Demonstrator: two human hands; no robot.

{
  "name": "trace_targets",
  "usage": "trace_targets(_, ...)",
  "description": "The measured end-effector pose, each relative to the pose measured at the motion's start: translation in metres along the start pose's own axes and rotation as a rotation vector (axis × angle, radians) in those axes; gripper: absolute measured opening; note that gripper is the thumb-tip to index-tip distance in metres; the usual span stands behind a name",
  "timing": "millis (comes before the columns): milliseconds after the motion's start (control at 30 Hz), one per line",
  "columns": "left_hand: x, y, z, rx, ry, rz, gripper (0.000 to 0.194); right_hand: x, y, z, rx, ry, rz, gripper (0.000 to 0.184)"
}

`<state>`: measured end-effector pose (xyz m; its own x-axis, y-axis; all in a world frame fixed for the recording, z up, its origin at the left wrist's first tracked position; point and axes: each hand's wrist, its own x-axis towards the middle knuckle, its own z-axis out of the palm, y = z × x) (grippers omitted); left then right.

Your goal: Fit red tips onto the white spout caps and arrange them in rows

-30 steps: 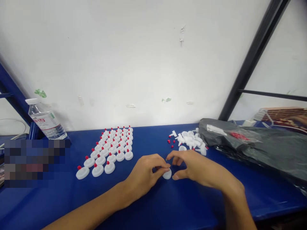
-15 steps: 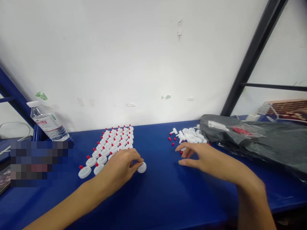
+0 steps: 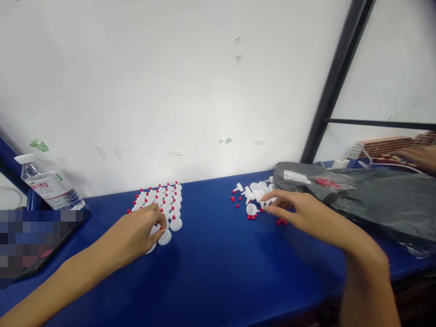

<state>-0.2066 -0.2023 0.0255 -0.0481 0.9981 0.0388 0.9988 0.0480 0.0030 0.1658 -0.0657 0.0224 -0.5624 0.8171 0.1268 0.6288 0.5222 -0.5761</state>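
Note:
My left hand (image 3: 141, 231) is closed, thumb and forefinger pinching the red tip of a white nozzle cap (image 3: 165, 238) at the near end of the rows. Beyond it stand several white nozzle caps with red tips (image 3: 176, 224), partly hidden by the hand. My right hand (image 3: 293, 209) hovers with thumb and forefinger apart at the edge of a pile of white nozzle caps (image 3: 259, 190). One loose white cap (image 3: 251, 209) lies just left of its fingertips. Small red tips (image 3: 251, 217) are scattered around the pile.
A grey plastic bag (image 3: 374, 195) covers the table's right side, with a small clear bag of red tips (image 3: 329, 182) on it. A water bottle (image 3: 51, 184) leans at the left. Behind runs a white wall; another person's hand (image 3: 420, 156) shows at far right.
My left hand has moved left with the white cap to the near end of the rows. My right hand has reached in closer to the pile. The view has shifted right.

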Motion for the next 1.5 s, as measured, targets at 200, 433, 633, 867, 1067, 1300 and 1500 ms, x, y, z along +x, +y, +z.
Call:
trace_targets(200,0.005,0.037,0.002,0.125,0.126,0.09,0.03,0.003,0.021,-0.006,-0.045,0.109,0.055,0.033)
trace_targets(433,0.021,0.102,0.013,0.063,0.112,0.255,0.027,0.015,0.019,0.005,-0.012,0.045,0.055,0.031)
trace_targets(633,0.063,0.141,0.037,0.012,0.115,0.328,0.028,0.027,0.008,0.029,-0.051,-0.039,-0.019,0.035)
trace_targets(867,0.109,0.161,0.053,0.042,0.136,0.258,0.027,0.028,0.013,0.033,-0.022,-0.128,-0.015,0.037)
trace_targets(1067,0.106,0.158,0.056,0.043,0.119,0.261,0.029,0.03,0.015,0.033,0.04,-0.15,-0.036,0.031)
trace_targets(1300,0.069,0.133,0.046,-0.191,0.241,0.259,0.018,0.024,0.003,0.028,0.138,-0.118,-0.092,0.028)
trace_targets(1500,0.032,0.102,0.04,-0.667,0.311,0.155,0.021,0.021,-0.013,0.029,0.152,-0.119,-0.157,0.022)
